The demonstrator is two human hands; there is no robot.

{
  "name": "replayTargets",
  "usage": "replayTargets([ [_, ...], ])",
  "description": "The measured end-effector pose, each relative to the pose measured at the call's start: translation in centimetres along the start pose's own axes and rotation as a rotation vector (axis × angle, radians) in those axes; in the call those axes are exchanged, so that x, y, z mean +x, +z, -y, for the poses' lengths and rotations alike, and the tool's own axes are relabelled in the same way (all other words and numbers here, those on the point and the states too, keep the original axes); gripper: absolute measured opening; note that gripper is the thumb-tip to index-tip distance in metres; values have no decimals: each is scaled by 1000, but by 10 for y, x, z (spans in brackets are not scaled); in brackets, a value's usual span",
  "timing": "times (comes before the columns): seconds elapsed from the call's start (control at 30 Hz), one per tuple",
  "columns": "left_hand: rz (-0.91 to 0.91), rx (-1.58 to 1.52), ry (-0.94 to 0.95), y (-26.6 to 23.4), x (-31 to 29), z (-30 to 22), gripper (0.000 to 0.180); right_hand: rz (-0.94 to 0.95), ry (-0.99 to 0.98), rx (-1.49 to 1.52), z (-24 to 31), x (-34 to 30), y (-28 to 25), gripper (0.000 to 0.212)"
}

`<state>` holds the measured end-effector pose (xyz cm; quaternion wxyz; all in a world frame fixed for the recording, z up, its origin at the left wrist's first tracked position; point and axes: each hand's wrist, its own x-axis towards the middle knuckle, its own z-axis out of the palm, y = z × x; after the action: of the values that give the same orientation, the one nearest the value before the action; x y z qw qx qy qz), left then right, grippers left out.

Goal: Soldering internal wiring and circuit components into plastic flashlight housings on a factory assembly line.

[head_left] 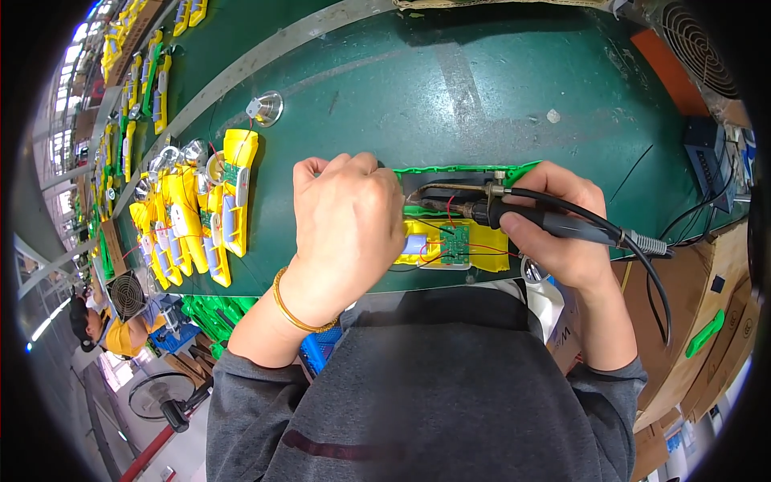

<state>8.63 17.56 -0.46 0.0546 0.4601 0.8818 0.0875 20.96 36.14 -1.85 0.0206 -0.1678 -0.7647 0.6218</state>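
My right hand (566, 257) is wrapped round the black handle of a soldering iron (578, 227), whose thin metal feed tube runs beside the barrel and points left. Just under the barrel lies a yellow plastic housing (488, 261) with a purple cell (416, 243), a green circuit board (455, 241) and red and black wires. Behind it is a green plastic shell (458, 169). My left hand (345, 221) is closed at the left end of both shells, its fingertips hidden behind the hand. Anything it grips cannot be made out. The iron's tip lies close to that hand.
Several yellow housings (185, 213) with cells and reflectors lie at the left. One silver reflector (267, 108) sits behind them on the green table (361, 112). A blue box (707, 161) and cables stand at right, above cardboard (683, 281). A person (120, 333) is at far left.
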Motion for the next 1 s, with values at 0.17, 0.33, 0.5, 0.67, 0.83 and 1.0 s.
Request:
replayTargets([
  [0.17, 27, 21, -9, -2, 2, -4, 6, -1, 60, 59, 2, 0, 0, 14],
  [0.33, 40, 28, -12, -2, 3, -5, 5, -7, 9, 40, 0, 1, 1, 14],
  [0.5, 35, 31, -15, -1, 3, -5, 5, -3, 36, 44, 1, 1, 0, 13],
  [0.67, 36, 30, -18, -3, 3, -7, 4, -46, 68, 253, -8, -1, -2, 12],
  [0.83, 55, 45, -20, -4, 3, -7, 3, -62, 114, 347, -6, -6, -11, 11],
  [1.0, 79, 83, -17, -6, 6, -12, 1, -151, 79, 422, -7, -12, -12, 12],
])
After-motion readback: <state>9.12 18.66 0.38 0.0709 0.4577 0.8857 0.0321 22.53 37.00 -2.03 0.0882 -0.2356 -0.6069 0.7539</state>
